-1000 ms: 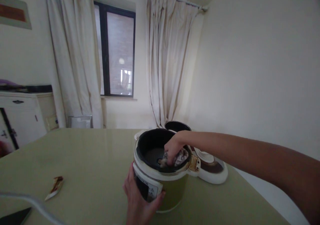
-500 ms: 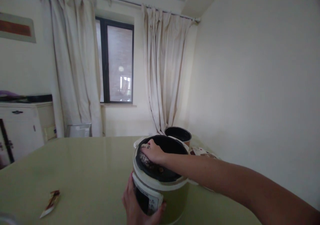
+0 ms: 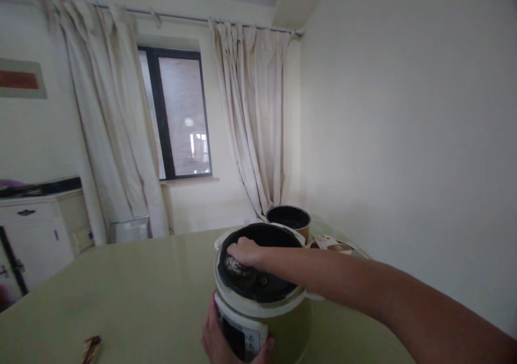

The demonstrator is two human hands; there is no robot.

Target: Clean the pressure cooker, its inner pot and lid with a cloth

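Observation:
In front of me on the table stands a white electric pressure cooker (image 3: 264,309) with its lid off and a dark round top with an open inside. My left hand (image 3: 226,338) wraps round its front, fingers and thumb on either side of the control panel (image 3: 242,336). My right hand (image 3: 245,252) reaches in from the right over the dark top. Its fingers are closed on a patterned cloth (image 3: 237,267), pressed against the near-left part of the dark surface. My right hand covers part of the cloth.
Behind the cooker stands an inner pot (image 3: 288,216) with a dark inside. A printed packet or cloth (image 3: 333,244) lies to its right, partly hidden by my forearm. A small torn wrapper (image 3: 92,349) rests on the green table (image 3: 153,294) at front left. Curtains and a wall stand beyond.
The view has tilted and turned a little to the right, and the wrapper sits lower in it. My right hand has shifted slightly with the cloth inside the cooker; my left hand keeps its grip.

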